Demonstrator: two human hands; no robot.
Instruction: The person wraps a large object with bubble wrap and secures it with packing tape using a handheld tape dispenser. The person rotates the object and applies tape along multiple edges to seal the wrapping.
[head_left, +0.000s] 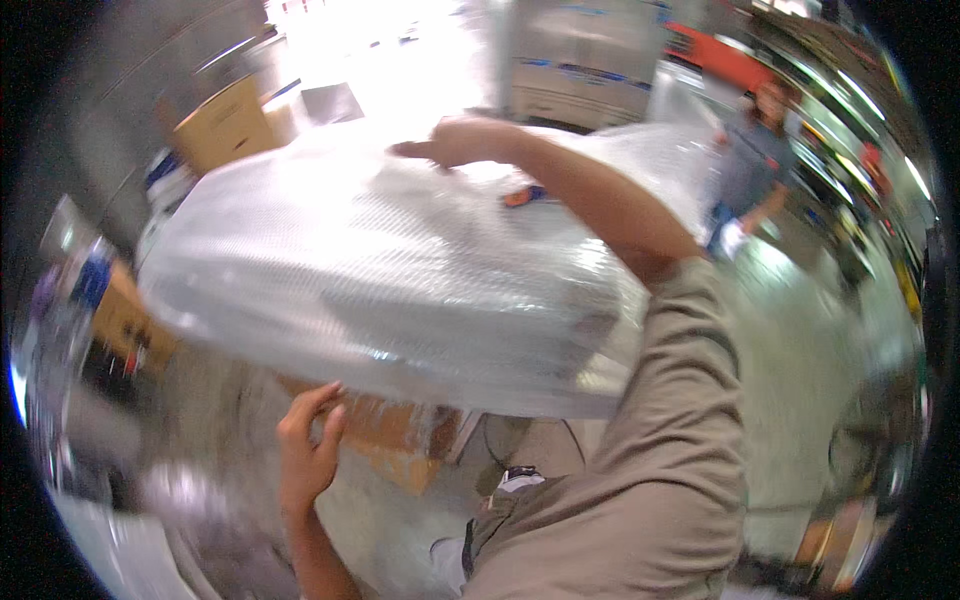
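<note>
A large, long item covered in clear bubble wrap (330, 250) lies across the middle of the view, and glare whitens its far side. My right arm reaches over it from the right. At its far edge my right hand (465, 142) is closed on the bubble wrap; blur and glare partly hide the fingertips. My left hand (315, 435) is open just below the near edge, thumb and fingers apart, holding nothing. A small orange and dark object (522, 196), its kind unclear, shows beside my right forearm on the wrap.
Under the near edge is a brown cardboard piece (395, 430). Cardboard boxes (228, 125) stand at the far left, and a wrapped stack (583, 75) rises behind. A person in a grey shirt (752, 160) stands at the right end. My shoe (520, 478) is on the concrete floor (790, 400).
</note>
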